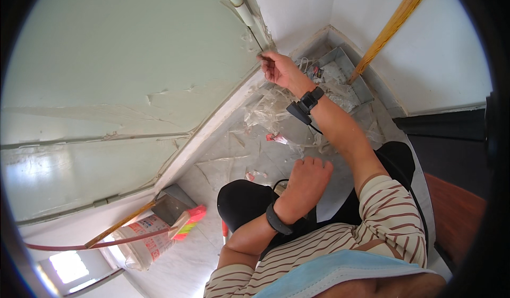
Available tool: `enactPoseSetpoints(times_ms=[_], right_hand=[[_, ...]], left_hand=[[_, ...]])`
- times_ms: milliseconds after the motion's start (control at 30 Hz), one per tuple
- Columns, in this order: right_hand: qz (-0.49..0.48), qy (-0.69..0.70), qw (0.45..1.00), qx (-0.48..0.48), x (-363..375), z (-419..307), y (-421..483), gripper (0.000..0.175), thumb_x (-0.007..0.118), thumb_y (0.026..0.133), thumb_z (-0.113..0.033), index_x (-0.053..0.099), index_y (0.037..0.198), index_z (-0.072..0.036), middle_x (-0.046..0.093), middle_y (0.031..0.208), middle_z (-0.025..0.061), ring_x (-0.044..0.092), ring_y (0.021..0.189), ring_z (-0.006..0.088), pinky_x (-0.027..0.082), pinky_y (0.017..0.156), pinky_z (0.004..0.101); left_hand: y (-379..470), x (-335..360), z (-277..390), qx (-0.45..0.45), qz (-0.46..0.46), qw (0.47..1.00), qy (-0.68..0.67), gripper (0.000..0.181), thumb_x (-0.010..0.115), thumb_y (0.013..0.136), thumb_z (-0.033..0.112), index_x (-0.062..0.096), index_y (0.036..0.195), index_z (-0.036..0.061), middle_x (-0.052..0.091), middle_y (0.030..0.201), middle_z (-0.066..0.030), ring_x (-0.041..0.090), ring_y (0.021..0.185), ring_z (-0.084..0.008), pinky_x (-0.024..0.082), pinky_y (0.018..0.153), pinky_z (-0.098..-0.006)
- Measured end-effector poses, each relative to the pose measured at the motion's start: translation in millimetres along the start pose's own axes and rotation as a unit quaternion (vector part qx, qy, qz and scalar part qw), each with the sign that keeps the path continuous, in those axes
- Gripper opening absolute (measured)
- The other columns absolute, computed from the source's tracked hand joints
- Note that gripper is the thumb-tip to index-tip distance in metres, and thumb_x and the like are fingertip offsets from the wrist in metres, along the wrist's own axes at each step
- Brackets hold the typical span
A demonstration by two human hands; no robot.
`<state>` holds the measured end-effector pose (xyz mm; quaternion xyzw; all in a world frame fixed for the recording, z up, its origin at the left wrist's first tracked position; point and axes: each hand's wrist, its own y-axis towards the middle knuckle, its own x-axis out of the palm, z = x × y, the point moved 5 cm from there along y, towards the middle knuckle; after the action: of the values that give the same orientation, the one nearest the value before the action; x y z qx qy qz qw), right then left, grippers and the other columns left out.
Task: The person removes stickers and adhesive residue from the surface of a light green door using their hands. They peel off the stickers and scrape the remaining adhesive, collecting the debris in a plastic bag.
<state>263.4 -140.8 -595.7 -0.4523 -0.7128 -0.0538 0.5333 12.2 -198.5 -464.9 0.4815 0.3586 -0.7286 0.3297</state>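
Observation:
My right hand [279,69] reaches to the corner of a pale green door [119,59], just under its hinge [244,13]. The thumb and index finger are pinched at the door's edge; whether they hold something small cannot be told. Below my right hand lies crumpled clear plastic film [267,108], beside a metal dustpan [360,87] with white debris and a wooden handle. My left hand [305,182] hangs above my knees, back towards the camera, its fingers curled under; the palm is hidden, so what it may hold does not show.
A plastic bucket [145,238] stands at the lower left by another dustpan [169,208] and a brush with pink and yellow bristles [191,222]. Film scraps and a small red wrapper [277,138] lie on the grey tiled floor. A black and reddish-brown surface [454,206] is at the right.

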Motion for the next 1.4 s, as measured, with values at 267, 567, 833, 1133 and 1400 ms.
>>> enactPoseSetpoints(times_ms=[267, 567, 833, 1133, 1400], right_hand=[[-0.028, -0.002, 0.999, 0.043, 6.5, -11.4, 6.7, 0.01, 0.064, 0.085, -0.014, 0.064, 0.082, -0.004, 0.058, 0.063, -0.0014, 0.053, 0.052, 0.007, 0.042, 0.045, 0.0182], [-0.001, -0.017, 0.999, 0.046, 12.1, -2.8, 9.6, 0.015, 0.065, 0.081, -0.011, 0.055, 0.069, -0.009, 0.055, 0.058, -0.0029, 0.046, 0.045, 0.0077, 0.037, 0.043, 0.0208], [0.105, -0.137, 0.981, -0.086, -19.6, 13.0, 1.8, 0.01, 0.065, 0.079, -0.011, 0.061, 0.075, -0.003, 0.06, 0.065, 0.0022, 0.056, 0.051, 0.0095, 0.039, 0.042, 0.022], [0.148, -0.235, 0.923, -0.265, -19.5, 6.5, 0.7, 0.017, 0.063, 0.081, -0.015, 0.067, 0.082, 0.002, 0.063, 0.066, 0.0045, 0.06, 0.055, 0.0113, 0.046, 0.048, 0.0231], [0.196, -0.475, 0.789, -0.337, -11.5, -12.9, 6.2, 0.019, 0.065, 0.08, -0.019, 0.068, 0.082, 0.0, 0.066, 0.066, 0.008, 0.062, 0.051, 0.0144, 0.05, 0.054, 0.0288]], left_hand=[[2.1, 1.7, 1.8, 0.006, 0.008, 1.0, -0.001, 0.021, 0.06, 0.07, 0.006, 0.055, 0.09, 0.0074, 0.056, 0.077, -0.0071, 0.057, 0.077, -0.0238, 0.044, 0.061, -0.0345], [4.5, 4.0, 2.3, 0.001, -0.001, 1.0, -0.007, 0.022, 0.061, 0.07, 0.006, 0.055, 0.091, 0.0075, 0.055, 0.078, -0.0071, 0.057, 0.077, -0.0238, 0.044, 0.063, -0.0348], [5.2, 0.4, -0.1, -0.003, 0.005, 1.0, 0.001, 0.018, 0.06, 0.071, 0.007, 0.054, 0.089, 0.0081, 0.055, 0.077, -0.0064, 0.057, 0.077, -0.0229, 0.043, 0.063, -0.034], [4.7, -1.3, -0.7, 0.001, -0.003, 1.0, 0.009, 0.018, 0.059, 0.072, 0.007, 0.053, 0.089, 0.0087, 0.055, 0.077, -0.0062, 0.057, 0.077, -0.0228, 0.044, 0.063, -0.0341], [5.0, -3.5, -1.4, -0.003, -0.013, 1.0, -0.003, 0.023, 0.06, 0.071, 0.006, 0.053, 0.093, 0.0079, 0.055, 0.079, -0.0068, 0.057, 0.078, -0.0233, 0.043, 0.063, -0.0348]])
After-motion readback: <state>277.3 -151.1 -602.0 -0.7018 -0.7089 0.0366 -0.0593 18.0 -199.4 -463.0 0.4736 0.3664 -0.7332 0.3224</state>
